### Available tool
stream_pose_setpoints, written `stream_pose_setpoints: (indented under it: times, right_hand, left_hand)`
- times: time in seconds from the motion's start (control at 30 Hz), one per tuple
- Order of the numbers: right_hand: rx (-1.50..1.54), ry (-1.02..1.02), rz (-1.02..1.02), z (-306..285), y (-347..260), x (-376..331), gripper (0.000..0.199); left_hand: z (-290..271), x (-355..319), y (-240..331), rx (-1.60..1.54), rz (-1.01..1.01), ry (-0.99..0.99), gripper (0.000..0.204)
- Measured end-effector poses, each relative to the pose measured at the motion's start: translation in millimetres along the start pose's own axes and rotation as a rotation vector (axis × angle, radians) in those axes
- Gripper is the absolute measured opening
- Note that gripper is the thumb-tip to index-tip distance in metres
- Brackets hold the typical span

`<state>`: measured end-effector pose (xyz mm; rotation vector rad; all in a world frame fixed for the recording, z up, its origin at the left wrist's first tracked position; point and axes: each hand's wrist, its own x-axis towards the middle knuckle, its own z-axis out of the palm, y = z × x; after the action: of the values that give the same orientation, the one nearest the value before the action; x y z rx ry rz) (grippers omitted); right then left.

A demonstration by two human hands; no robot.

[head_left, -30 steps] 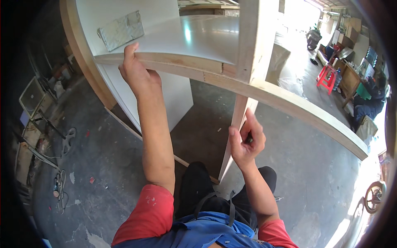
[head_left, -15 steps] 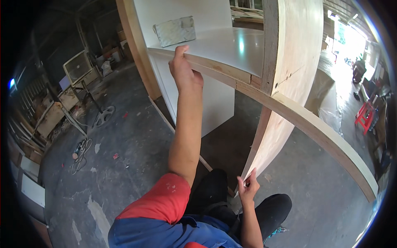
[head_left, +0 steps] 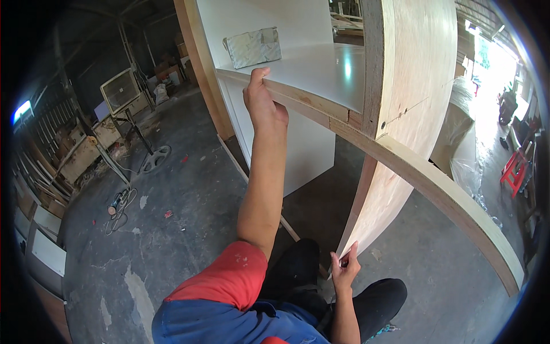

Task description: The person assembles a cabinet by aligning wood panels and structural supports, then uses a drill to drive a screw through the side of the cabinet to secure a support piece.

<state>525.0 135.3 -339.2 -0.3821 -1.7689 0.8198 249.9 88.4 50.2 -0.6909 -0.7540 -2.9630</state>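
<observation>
My left hand [head_left: 265,106] reaches up and is closed round the front edge of a white shelf board [head_left: 309,69]. A curved wooden strip [head_left: 441,175] runs along that edge and on past the upright to the right. Lower down, my right hand [head_left: 346,270] pinches the bottom end of a tall, pale plywood upright [head_left: 375,209], its thumb and fingers on either side of the edge. Whether it also holds something small there, I cannot tell. A worn, wrapped rectangular block [head_left: 253,47] rests on the shelf beyond my left hand.
A corded power tool [head_left: 117,202] lies on the concrete floor to the left, near a wheeled stand [head_left: 154,157]. Plastic-wrapped material [head_left: 463,135] stands behind the upright. A red stool [head_left: 515,172] is at the far right, and a thin strip [head_left: 234,157] crosses the floor.
The whole view has shifted slightly, so the furniture appears a little further right and lower. Both hands keep their places on the shelf edge and the upright.
</observation>
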Motion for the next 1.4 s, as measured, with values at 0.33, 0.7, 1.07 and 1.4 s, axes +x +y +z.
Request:
stream_pose_setpoints:
  times: [0.33, 0.7, 1.07, 1.4]
  right_hand:
    - [-0.015, -0.008, 0.04, -1.0, -1.7, -1.7, 0.083]
    - [-0.018, -0.011, 0.047, 1.1, -2.8, -3.1, 0.083]
    - [-0.046, 0.006, 0.022, 0.8, -2.7, -1.8, 0.085]
    - [-0.076, -0.02, 0.058, -0.8, -22.3, 4.2, 0.086]
  left_hand:
    - [-0.6, -1.7, -1.8, -0.007, -0.001, -0.011, 0.031]
    - [6.3, -5.2, -4.7, 0.015, 0.006, 0.139, 0.039]
    - [1.2, -5.7, -12.9, -0.003, 0.077, 0.08, 0.051]
    - [1.4, -3.7, -14.1, -0.014, 0.122, 0.103, 0.057]
